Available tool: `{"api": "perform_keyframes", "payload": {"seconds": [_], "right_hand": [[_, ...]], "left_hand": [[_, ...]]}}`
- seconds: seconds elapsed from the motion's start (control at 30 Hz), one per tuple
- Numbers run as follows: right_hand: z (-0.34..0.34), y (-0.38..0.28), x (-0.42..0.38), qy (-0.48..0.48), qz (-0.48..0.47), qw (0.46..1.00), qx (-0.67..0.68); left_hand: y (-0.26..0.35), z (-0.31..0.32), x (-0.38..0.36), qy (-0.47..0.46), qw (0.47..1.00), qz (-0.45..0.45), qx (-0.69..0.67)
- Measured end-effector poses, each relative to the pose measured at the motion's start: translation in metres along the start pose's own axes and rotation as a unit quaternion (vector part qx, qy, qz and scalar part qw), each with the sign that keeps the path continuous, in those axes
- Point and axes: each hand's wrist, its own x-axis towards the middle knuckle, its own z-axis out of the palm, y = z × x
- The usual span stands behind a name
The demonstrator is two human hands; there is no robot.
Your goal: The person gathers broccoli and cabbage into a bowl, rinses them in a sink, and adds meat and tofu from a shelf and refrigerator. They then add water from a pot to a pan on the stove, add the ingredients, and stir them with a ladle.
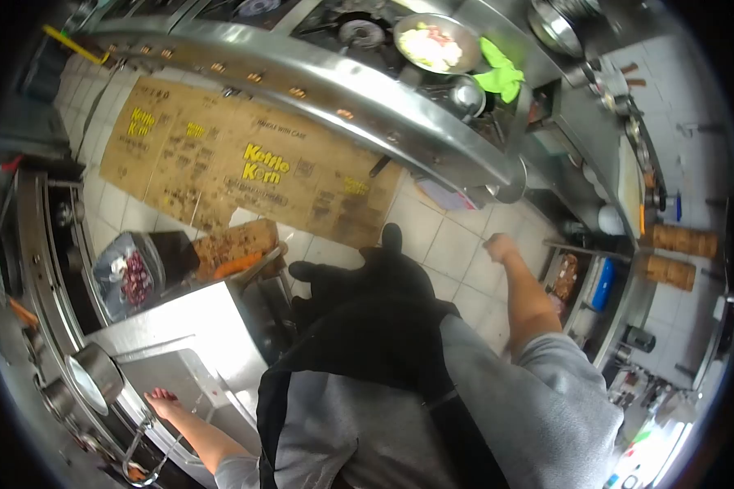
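On the left, my left hand hangs over the steel sink, close to the tap; its fingers are curled together and nothing shows in them. My right hand is out to the right above the tiled floor, closed loosely with nothing visible in it. At the top, a pan of chopped pale and pink food sits on the stove, with a bright green cloth by its handle side. Beside the pan stands a small metal pot.
Flattened cardboard covers the floor before the stove. A lined bin holds dark red scraps. A large pot stands left of the sink. Open shelving with a blue container is at the right.
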Motion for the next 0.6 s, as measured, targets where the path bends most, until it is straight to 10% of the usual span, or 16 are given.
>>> {"api": "perform_keyframes", "payload": {"seconds": [0.1,0.3,0.6], "right_hand": [[-0.042,0.038,0.034,0.186,-0.001,0.982,0.026],[-0.159,0.027,0.089,0.255,-0.090,0.929,0.253],[-0.251,-0.017,0.244,0.350,-0.108,0.916,0.161]], "left_hand": [[0.011,0.016,-0.010,-0.082,0.997,-0.002,0.006],[0.056,0.087,-0.131,-0.080,0.987,0.143,-0.001],[0.041,0.168,-0.345,-0.272,0.925,0.256,0.071]]}}
